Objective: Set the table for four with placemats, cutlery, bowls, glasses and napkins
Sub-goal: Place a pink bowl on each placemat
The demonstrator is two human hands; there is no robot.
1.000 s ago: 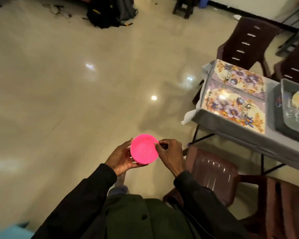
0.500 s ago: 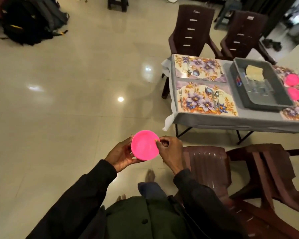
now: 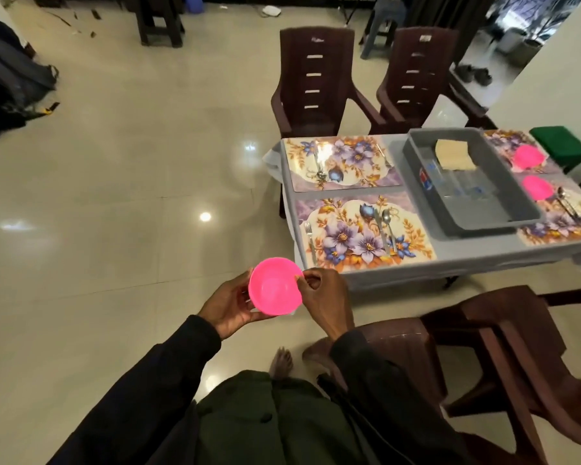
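I am holding the pink bowl (image 3: 274, 286) in front of my chest with both forearms bent inward, above the floor and just short of the table's (image 3: 399, 275) near-left corner, not touching it. My left hand (image 3: 230, 305) is cupping the bowl from below and from the left, fingers curled round its wall. My right hand (image 3: 326, 298) is pinching the right rim between thumb and forefinger. The bowl's opening is facing up toward me. The nearest placemat (image 3: 346, 209) is lying just beyond it, carrying a fork (image 3: 310, 236) on its left and a spoon (image 3: 387, 218) on its right. A grey tray (image 3: 524, 218) is sitting mid-table; two more bowls (image 3: 529, 157) are resting on the placemats to its right. A brown chair (image 3: 399, 347) is standing between my right arm and the table
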